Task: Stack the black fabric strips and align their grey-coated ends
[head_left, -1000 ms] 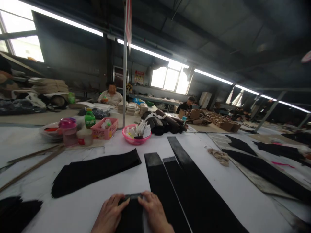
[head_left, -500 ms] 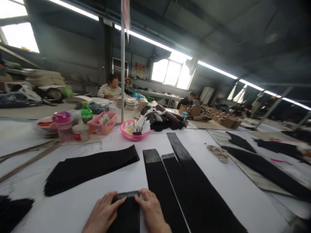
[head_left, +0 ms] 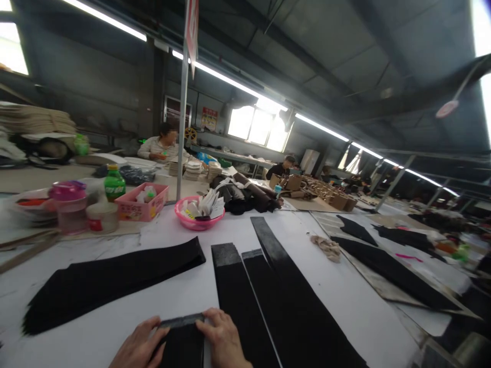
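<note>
A black stocking (head_left: 183, 341) lies flat on the white table (head_left: 115, 327) at the bottom of the view. My left hand (head_left: 136, 349) rests on its left edge and my right hand (head_left: 223, 339) on its right edge, fingers bent and pressed at the grey top band. Just right of it, three long black stockings (head_left: 245, 291) lie side by side, running away from me. A stack of black stockings (head_left: 111, 281) lies slantwise to the left.
At the back stand a pink bowl (head_left: 197, 221) of paper tags, a pink basket (head_left: 141, 202), a green bottle (head_left: 114, 185), a pink-lidded cup (head_left: 67, 204) and a steel pole (head_left: 182, 107). A beige stocking (head_left: 327, 247) lies right. Two people sit at far tables.
The view has swung to the right, so everything has slid left. My hands stay on the stocking's top band, a little lower in the view.
</note>
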Demonstrator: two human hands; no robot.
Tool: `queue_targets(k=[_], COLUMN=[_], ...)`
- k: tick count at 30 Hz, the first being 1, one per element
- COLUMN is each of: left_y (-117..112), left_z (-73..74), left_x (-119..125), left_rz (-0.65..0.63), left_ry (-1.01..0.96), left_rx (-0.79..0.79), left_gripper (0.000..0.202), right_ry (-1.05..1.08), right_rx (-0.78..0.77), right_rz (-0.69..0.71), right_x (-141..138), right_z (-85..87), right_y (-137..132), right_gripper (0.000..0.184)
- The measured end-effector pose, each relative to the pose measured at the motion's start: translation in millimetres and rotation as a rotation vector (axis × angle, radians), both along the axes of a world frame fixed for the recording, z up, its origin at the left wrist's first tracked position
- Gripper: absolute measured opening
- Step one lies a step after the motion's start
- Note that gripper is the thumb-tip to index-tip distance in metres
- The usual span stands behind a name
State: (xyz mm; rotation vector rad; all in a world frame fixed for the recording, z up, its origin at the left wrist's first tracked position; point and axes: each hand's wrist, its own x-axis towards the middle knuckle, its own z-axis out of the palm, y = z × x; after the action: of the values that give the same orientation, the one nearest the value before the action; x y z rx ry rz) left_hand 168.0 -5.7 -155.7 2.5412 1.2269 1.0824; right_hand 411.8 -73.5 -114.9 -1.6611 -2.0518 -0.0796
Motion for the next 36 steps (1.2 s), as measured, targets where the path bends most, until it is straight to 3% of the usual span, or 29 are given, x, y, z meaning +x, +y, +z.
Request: queue_targets(k=[4,7,18,27,30,34,36], left_y=[-21.2,-26.5,-33.1,-32.3,-30.8,-29.3,-29.9], left_z=[48.2,59.4,62.4,61.0,55.3,50.6,52.0], left_x=[-1.3,-3.4,-5.8,-6.2,-7.0,-7.5,-7.3], left_rz=[-0.022,-0.012,0.048,0.027,0.02,0.021,0.025], left_ry=[0.107,0.143,0.163,0.146,0.134,0.144,0.147], left_rx=[-0.09,-0.171,-0.216,-0.208,-0.193,-0.193,-0.193], left_gripper=[0.02,0.016,0.013,0.013,0.014,0.014,0.013], right_ry=[0.073,0.132,0.34,0.681,0.762,1.016,0.982], right_rx=[-0.131,-0.19,-0.229,-0.262,-0.192,0.122,0.217], right_rz=[0.053,0.061,0.045,-0.037,-0.084,-0.323,-0.377], right_x=[-3.9,-6.0,-6.2,5.2,24.0,51.4,52.7], right_z=[18.9,28.8,31.8,23.7,39.2,80.3,94.6], right_y=[-8.8,-6.6,4.1,19.1,29.1,37.6,38.1], right_gripper=[0.045,0.047,0.029,0.023,0.029,0.04,0.039])
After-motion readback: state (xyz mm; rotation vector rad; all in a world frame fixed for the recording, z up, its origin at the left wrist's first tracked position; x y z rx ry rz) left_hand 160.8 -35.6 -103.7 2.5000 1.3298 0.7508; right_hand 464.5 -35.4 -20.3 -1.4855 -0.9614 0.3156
